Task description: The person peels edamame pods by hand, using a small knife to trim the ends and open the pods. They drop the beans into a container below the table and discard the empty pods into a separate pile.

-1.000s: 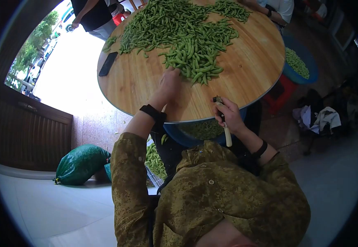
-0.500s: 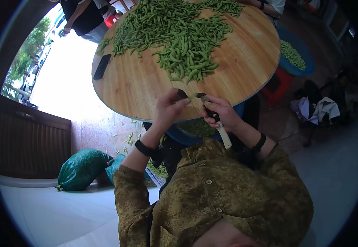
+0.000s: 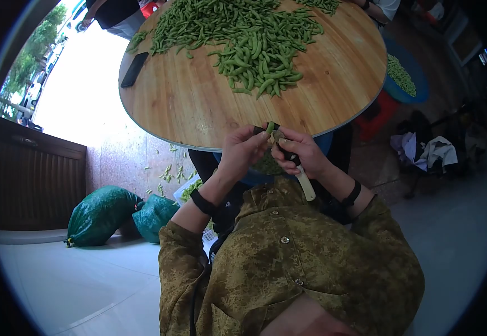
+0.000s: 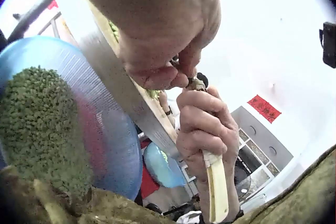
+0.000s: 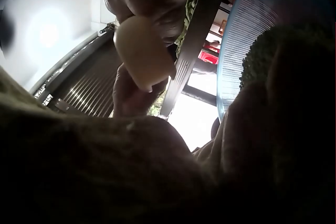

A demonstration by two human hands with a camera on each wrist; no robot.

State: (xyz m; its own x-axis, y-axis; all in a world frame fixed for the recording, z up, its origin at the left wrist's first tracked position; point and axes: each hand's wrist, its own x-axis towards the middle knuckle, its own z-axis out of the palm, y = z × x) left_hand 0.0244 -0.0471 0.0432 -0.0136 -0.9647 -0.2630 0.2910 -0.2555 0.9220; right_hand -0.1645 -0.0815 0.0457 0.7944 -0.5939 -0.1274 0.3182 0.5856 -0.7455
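Observation:
My left hand (image 3: pixel 240 151) pinches a green soybean pod (image 3: pixel 270 127) at the near edge of the round wooden table (image 3: pixel 182 103). My right hand (image 3: pixel 304 150) grips a tool by its long cream handle (image 3: pixel 307 189), which points back toward my body. Both hands' fingertips meet around the pod, over the tool's upper end; the fingers hide its working end. Dark coverings show on fingertips in the head view. In the left wrist view, the right fingers wrap the handle (image 4: pixel 216 190). Below the hands, a blue basin (image 4: pixel 118 150) holds a heap of shelled beans (image 4: pixel 42 129).
A big pile of pods (image 3: pixel 260 50) covers the table's far part, with a phone (image 3: pixel 134 70) at left. Green sacks (image 3: pixel 100 215) and a white basket (image 3: pixel 184 190) stand on the floor at left. At right, another blue basin (image 3: pixel 417 87) sits over a red stool (image 3: pixel 379 115).
My left hand has come back from the pile to the right hand, bringing a pod. The right hand has shifted slightly left, still gripping the cream-handled tool.

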